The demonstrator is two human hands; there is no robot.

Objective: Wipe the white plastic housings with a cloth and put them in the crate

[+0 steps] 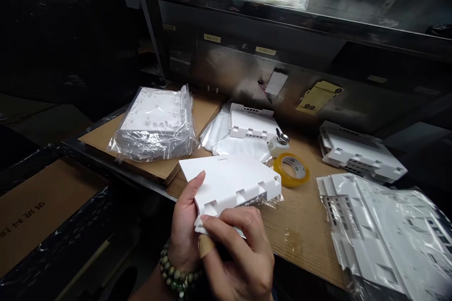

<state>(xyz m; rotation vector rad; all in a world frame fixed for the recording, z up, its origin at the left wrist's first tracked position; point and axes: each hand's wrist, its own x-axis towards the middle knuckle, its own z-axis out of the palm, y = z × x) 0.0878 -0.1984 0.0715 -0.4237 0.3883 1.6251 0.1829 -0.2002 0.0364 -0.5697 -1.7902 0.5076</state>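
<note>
A white plastic cover (229, 176) with square notches along its near edge is tilted above the cardboard-covered bench. My left hand (185, 225), with a bead bracelet at the wrist, grips its left end, thumb on the top face. The fingers of my right hand (240, 249) pinch a small white piece (200, 226), perhaps a cloth or wipe, against the cover's near left corner. A tan wrap covers part of the right thumb. Just beyond the cover's right end lies a roll of yellow tape (291, 170).
Bagged white parts (155, 113) lie on cardboard at the left. Behind are another cover (252, 122) and a small bottle with a metal top (279, 143). Stacked covers (360, 150) and bagged covers (388, 240) occupy the right. A shelf (318, 21) spans the back.
</note>
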